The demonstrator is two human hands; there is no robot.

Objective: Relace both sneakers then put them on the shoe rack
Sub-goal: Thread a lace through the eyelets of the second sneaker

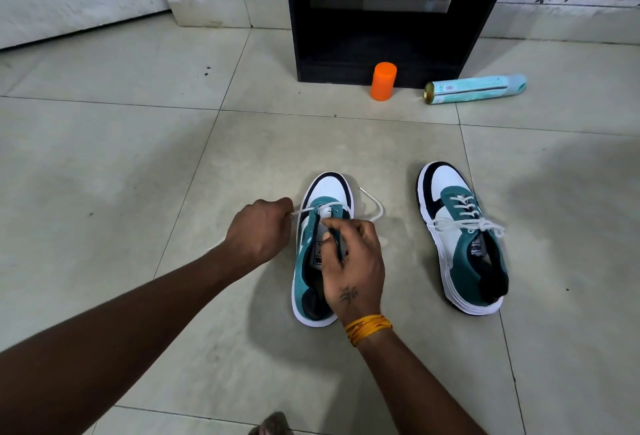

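Near sneaker (pixel 323 247) on floor, toe toward shoe rack (pixel 388 15), long axis straight ahead. Left hand (pixel 259 233) pinching lace (pixel 304 210) out leftward; right hand (pixel 353 261) fingers curled on eyelet flap. Laced sneaker (pixel 462 237) rightward.

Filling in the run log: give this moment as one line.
left hand: pulls lace | right hand: grips left sneaker | right sneaker: laced, on floor | shoe rack: no sneakers

Shoe rack (pixel 391 18) top cut off
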